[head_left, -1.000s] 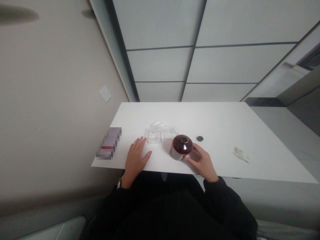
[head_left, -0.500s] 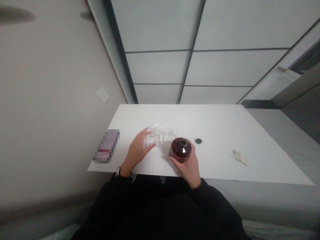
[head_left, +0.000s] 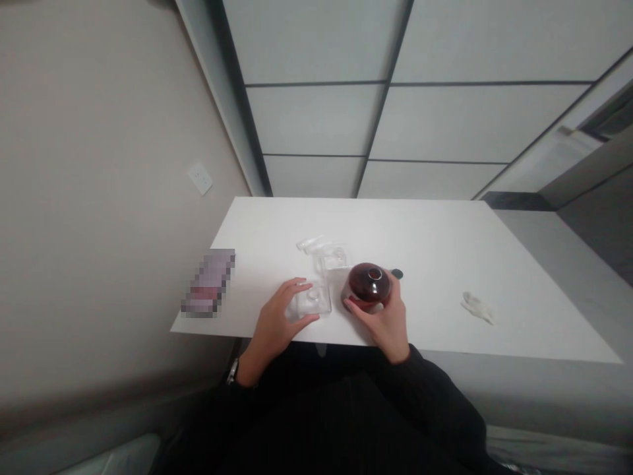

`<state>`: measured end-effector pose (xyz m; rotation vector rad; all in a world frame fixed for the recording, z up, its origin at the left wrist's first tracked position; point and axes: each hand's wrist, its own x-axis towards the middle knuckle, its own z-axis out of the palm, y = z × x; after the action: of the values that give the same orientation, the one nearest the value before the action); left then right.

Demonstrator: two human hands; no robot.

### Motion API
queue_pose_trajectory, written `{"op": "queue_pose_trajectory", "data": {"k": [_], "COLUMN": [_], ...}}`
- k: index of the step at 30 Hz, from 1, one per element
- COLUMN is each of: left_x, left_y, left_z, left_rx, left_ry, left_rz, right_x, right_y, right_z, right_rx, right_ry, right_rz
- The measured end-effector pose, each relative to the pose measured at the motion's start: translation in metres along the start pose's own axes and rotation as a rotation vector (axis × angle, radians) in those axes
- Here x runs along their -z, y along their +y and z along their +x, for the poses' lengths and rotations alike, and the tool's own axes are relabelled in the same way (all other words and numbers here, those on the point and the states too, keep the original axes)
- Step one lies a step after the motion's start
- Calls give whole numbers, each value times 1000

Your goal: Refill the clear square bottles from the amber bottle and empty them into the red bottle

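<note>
My left hand (head_left: 279, 320) is closed around a clear square container (head_left: 321, 300) with a round opening on top, low on the white table near its front edge. The thumb is on the near side and the fingers on the far side. My right hand (head_left: 390, 323) grips a dark red, rounded bottle (head_left: 364, 284) with a ring-rimmed neck opening and no cap on it. The bottle stands just right of the clear container. A second clear square container (head_left: 335, 257) lies behind them, partly hard to make out. Close to my right fingers is a small dark round cap (head_left: 397, 273).
Clear slender pieces (head_left: 309, 245) lie at the back of the containers. A crumpled whitish glove (head_left: 477, 307) is on the right of the white table (head_left: 420, 227). On the left edge lies a blurred-out flat purple object (head_left: 210, 280). A wall stands left of the table, panels behind.
My left hand has drawn the nearer clear container towards me and slightly right, apart from the second one. My right hand and the red bottle have shifted a little right. The view has tilted slightly.
</note>
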<state>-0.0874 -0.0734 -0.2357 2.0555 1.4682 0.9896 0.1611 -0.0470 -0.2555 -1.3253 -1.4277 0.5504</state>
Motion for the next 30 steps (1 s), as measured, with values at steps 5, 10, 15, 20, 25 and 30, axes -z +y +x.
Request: {"op": "queue_pose_trajectory", "data": {"k": [5, 10, 15, 20, 25, 30], "left_x": [-17, -31, -39, -40, -39, -41], "left_y": [10, 15, 16, 15, 15, 15], "left_z": [4, 12, 18, 20, 21, 20], "left_rx": [-26, -76, -112, -133, -143, -76], "left_ry": [-43, -95, -99, -112, -109, -99], "left_rz": [-68, -68, -64, -47, -58, -110], "right_x": [37, 72, 88, 88, 90, 94], "right_y": [7, 5, -3, -6, -5, -9], "right_z": [-10, -9, -2, 5, 10, 14], "right_rx": [55, 176, 267, 317, 353, 422], "right_ry": [-11, -103, -244, -325, -346, -373], "right_rz": [-120, -204, -292, -349, -412, -501]}}
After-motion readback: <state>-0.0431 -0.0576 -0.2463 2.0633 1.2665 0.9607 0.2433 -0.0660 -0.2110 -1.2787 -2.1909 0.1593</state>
